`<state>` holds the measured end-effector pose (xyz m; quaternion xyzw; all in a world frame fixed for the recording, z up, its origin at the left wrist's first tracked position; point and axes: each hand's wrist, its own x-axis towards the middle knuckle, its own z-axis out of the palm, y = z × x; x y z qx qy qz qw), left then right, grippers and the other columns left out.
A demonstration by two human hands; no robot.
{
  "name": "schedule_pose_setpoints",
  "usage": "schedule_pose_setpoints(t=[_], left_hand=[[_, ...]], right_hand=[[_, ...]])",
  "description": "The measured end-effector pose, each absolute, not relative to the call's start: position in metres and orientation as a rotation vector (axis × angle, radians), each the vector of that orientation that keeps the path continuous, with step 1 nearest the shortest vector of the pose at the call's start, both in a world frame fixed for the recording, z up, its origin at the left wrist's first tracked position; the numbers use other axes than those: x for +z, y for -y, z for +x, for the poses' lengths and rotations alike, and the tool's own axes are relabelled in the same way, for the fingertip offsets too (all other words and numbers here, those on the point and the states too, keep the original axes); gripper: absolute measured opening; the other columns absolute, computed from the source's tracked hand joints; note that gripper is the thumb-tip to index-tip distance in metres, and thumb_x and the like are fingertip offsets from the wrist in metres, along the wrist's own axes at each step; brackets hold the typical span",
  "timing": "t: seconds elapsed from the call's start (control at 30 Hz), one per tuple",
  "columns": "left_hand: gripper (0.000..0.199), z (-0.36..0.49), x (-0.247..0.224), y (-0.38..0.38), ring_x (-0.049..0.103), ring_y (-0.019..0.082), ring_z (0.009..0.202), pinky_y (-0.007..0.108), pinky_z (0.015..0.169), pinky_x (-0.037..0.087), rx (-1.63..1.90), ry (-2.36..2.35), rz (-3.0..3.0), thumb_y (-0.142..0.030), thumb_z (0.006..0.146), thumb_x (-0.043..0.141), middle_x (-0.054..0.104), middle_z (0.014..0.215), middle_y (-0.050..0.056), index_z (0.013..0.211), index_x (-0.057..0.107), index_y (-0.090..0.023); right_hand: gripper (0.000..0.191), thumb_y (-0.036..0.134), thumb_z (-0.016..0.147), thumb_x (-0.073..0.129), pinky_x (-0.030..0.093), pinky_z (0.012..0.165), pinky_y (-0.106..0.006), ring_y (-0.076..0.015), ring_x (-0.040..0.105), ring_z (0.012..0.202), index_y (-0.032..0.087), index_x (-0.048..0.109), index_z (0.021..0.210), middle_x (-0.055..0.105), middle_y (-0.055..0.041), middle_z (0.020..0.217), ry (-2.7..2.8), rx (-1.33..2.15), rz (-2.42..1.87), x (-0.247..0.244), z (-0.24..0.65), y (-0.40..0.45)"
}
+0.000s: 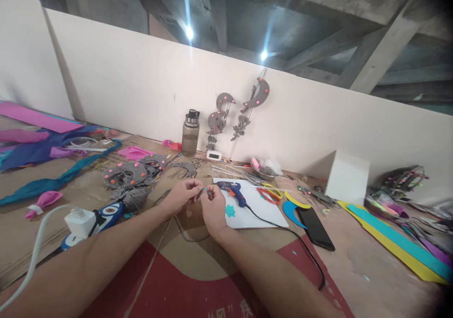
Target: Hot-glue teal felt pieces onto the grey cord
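Near the middle of the table, my left hand (184, 194) and my right hand (215, 208) meet with their fingertips pinched close together. Between them is a tiny bluish-grey piece, too small to name. A thin dark cord loop (187, 237) lies on the cardboard below my hands. Just right of my right hand, a dark blue hot glue gun (238, 193) rests on a white board (264, 218), its black cable running toward me. A teal flower-shaped cutout (230, 210) is on that board, beside my right wrist. A grey crescent piece (184, 168) lies behind my left hand.
Scissors with red and yellow handles (271, 195), blue crescent (292, 213) and black phone (316, 228) lie to the right. Grey crescents with pink dots (123, 174) and a power strip with a white charger (80, 223) are left. A bottle (190, 136) stands by the wall.
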<state>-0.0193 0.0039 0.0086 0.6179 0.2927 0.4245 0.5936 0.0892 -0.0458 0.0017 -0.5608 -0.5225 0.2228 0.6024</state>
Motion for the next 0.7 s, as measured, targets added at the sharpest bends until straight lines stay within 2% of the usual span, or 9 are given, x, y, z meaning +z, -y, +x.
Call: schedule_pose_setpoints(t=[0.1,0.27,0.7], left_hand=[[0.027,-0.019,0.005,-0.005,0.041,0.006,0.044,0.017,0.043,0.031,1.002,-0.645,1.416,-0.04,0.072,0.063,0.049,0.051,-0.005,0.075,0.055,-0.014],[0.028,-0.018,-0.002,-0.008,0.038,0.005,0.043,0.017,0.042,0.027,1.023,-0.652,1.423,-0.041,0.073,0.063,0.05,0.053,-0.005,0.074,0.055,-0.014],[0.026,-0.017,-0.007,-0.012,0.039,0.005,0.044,0.017,0.042,0.026,1.025,-0.589,1.389,-0.039,0.071,0.065,0.049,0.056,-0.005,0.074,0.056,-0.015]], right_hand=[[0.015,0.033,0.074,0.05,0.034,0.051,-0.021,-0.0098,0.04,0.053,0.018,0.05,0.07,0.048,0.0054,0.057,1.213,0.524,-1.291,0.001,0.089,0.046],[0.012,0.031,0.073,0.05,0.036,0.053,-0.022,-0.0105,0.043,0.056,0.019,0.049,0.072,0.049,0.0049,0.061,1.194,0.561,-1.263,-0.002,0.09,0.04],[0.009,0.028,0.071,0.05,0.031,0.05,-0.021,-0.01,0.037,0.052,0.02,0.048,0.069,0.042,0.0067,0.056,1.208,0.524,-1.221,-0.004,0.09,0.039]])
